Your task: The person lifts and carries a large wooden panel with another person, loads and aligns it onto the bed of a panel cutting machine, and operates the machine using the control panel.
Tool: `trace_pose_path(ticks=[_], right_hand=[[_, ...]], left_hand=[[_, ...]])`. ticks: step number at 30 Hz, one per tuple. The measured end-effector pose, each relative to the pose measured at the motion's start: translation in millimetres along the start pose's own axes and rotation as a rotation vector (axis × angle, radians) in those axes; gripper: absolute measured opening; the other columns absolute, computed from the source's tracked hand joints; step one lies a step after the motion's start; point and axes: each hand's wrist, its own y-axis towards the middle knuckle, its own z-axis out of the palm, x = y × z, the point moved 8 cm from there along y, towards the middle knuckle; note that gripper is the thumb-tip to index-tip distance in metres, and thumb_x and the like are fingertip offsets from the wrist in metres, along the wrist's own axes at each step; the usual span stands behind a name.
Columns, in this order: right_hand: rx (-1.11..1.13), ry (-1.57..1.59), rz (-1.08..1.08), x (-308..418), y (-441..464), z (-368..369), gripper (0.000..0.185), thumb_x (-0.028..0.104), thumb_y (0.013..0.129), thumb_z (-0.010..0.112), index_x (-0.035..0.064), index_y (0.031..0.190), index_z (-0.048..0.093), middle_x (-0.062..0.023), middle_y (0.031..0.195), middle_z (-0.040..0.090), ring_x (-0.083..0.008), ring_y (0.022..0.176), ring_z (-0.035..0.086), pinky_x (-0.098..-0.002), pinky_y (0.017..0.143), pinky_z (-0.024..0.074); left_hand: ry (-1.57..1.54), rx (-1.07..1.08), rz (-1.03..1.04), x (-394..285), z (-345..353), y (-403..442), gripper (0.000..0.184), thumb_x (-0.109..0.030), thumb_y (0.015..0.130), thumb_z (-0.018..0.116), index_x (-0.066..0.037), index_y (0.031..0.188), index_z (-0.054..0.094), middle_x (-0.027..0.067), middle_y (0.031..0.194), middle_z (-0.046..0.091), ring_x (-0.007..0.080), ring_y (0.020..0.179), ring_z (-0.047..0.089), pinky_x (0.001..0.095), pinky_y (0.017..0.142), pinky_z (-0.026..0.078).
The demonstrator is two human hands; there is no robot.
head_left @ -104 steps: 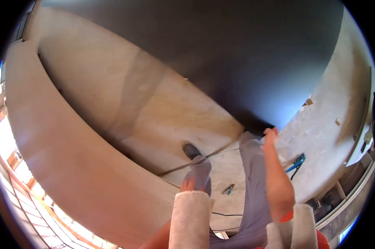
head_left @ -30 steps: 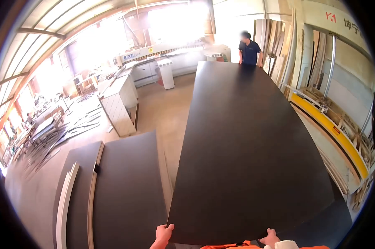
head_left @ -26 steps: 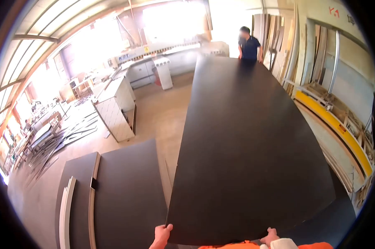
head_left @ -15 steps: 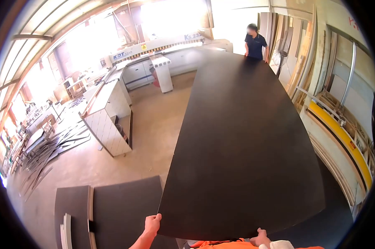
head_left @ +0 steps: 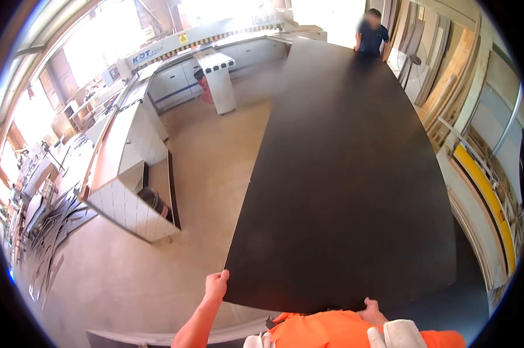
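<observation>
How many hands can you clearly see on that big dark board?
2 on the board: left hand, near left corner; right hand, near edge. Any hands of the co-worker may be hidden.

Bright daylight pours through the windows (head_left: 99, 46) at upper left and top, their panes blown to white, and glare washes out the nearby clutter. The dark panel (head_left: 343, 185) carries a soft, dull sheen. Its far left corner and the floor (head_left: 204, 139) beside it look hazy. Fisheye distortion bows straight edges inside a black circular border with bluish fringing. The distant person's head (head_left: 372, 20) is blurred.
</observation>
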Motion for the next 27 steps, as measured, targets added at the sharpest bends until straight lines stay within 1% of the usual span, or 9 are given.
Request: trace_pose_path(ticks=[2, 3, 7, 11, 13, 16, 17, 20, 27], right_hand=[[-0.005, 0.018, 0.057, 29.4, 44.6, 69.4, 0.077, 0.059, 0.094, 0.043, -0.007, 0.134, 0.05, -0.0238, 0.143, 0.051, -0.0381, 0.132, 0.049, -0.0489, 0.113, 0.0349], [-0.015, 0.032, 0.101, 37.7, 63.3, 99.7, 0.083, 0.063, 0.092, 0.042, -0.0089, 0.134, 0.05, -0.0252, 0.143, 0.051, -0.0382, 0.133, 0.049, -0.0473, 0.113, 0.0339], [0.01, 0.101, 0.329, 73.8, 111.3, 219.0, 0.105, 0.077, 0.086, 0.041, -0.0162, 0.133, 0.048, -0.0311, 0.144, 0.049, -0.039, 0.135, 0.047, -0.0405, 0.117, 0.0298], [0.331, 0.468, 0.615, 102.9, 177.8, 363.7, 0.11, 0.071, 0.084, 0.052, -0.0156, 0.147, 0.029, -0.0302, 0.156, 0.033, -0.0408, 0.144, 0.036, -0.0409, 0.122, 0.0227], [0.293, 0.464, 0.54, 101.3, 219.3, 434.5, 0.109, 0.069, 0.086, 0.053, -0.015, 0.151, 0.025, -0.0299, 0.159, 0.029, -0.0415, 0.146, 0.033, -0.0419, 0.122, 0.0225], [-0.039, 0.118, 0.094, 133.0, 289.8, 556.8, 0.1, 0.066, 0.093, 0.046, -0.0136, 0.151, 0.027, -0.0297, 0.159, 0.029, -0.0422, 0.145, 0.035, -0.0445, 0.12, 0.0272], [-0.134, 0.084, 0.026, 141.2, 298.8, 597.5, 0.098, 0.065, 0.093, 0.046, -0.0134, 0.15, 0.028, -0.0294, 0.159, 0.03, -0.0418, 0.144, 0.036, -0.0443, 0.12, 0.0275], [-0.194, 0.14, -0.014, 163.1, 311.5, 736.8, 0.094, 0.062, 0.093, 0.046, -0.0129, 0.148, 0.03, -0.0286, 0.157, 0.033, -0.0407, 0.143, 0.038, -0.0438, 0.12, 0.0283], [-0.175, 0.28, 0.015, 216.4, 406.5, 1013.7, 0.083, 0.054, 0.093, 0.047, -0.0117, 0.143, 0.036, -0.0266, 0.152, 0.039, -0.038, 0.139, 0.042, -0.0426, 0.119, 0.0301]], left_hand=[[0.311, -0.049, 0.04, -35.5, -7.2, 93.5, 0.039, -0.029, 0.098, 0.064, 0.009, 0.095, 0.074, 0.0099, 0.08, 0.071, 0.016, 0.076, 0.064, 0.0361, 0.072, 0.052], [0.113, -0.013, 0.012, -40.8, -5.0, 138.0, 0.04, -0.031, 0.097, 0.065, 0.007, 0.098, 0.074, 0.0117, 0.081, 0.072, 0.0168, 0.079, 0.065, 0.036, 0.076, 0.052], [0.198, 0.027, -0.025, -130.6, -29.9, 280.6, 0.038, -0.032, 0.097, 0.065, 0.004, 0.101, 0.075, 0.0118, 0.083, 0.073, 0.0183, 0.079, 0.066, 0.0369, 0.077, 0.052], [0.215, 0.06, 0.023, -222.2, -72.5, 442.5, 0.039, -0.033, 0.097, 0.064, 0.004, 0.102, 0.075, 0.0137, 0.084, 0.075, 0.0203, 0.081, 0.069, 0.0375, 0.078, 0.053], [0.21, 0.089, 0.019, -257.3, -94.1, 526.8, 0.039, -0.033, 0.097, 0.063, 0.004, 0.101, 0.075, 0.0155, 0.084, 0.074, 0.0215, 0.081, 0.07, 0.0381, 0.078, 0.053], [0.265, 0.091, 0.069, -315.2, -137.4, 666.7, 0.04, -0.035, 0.097, 0.063, 0.003, 0.1, 0.075, 0.0178, 0.084, 0.074, 0.0252, 0.082, 0.071, 0.0395, 0.079, 0.053], [0.381, 0.068, 0.133, -346.6, -156.4, 706.7, 0.042, -0.037, 0.096, 0.063, 0.003, 0.099, 0.075, 0.0185, 0.084, 0.074, 0.0289, 0.083, 0.072, 0.0408, 0.08, 0.054], [0.343, 0.145, 0.06, -430.6, -201.4, 808.2, 0.043, -0.039, 0.095, 0.062, 0.003, 0.097, 0.074, 0.0192, 0.083, 0.073, 0.0299, 0.083, 0.072, 0.0414, 0.08, 0.054], [0.388, 0.156, 0.16, -563.2, -262.5, 1079.6, 0.045, -0.039, 0.095, 0.061, 0.004, 0.085, 0.068, 0.0186, 0.072, 0.067, 0.0285, 0.07, 0.068, 0.043, 0.069, 0.051]])
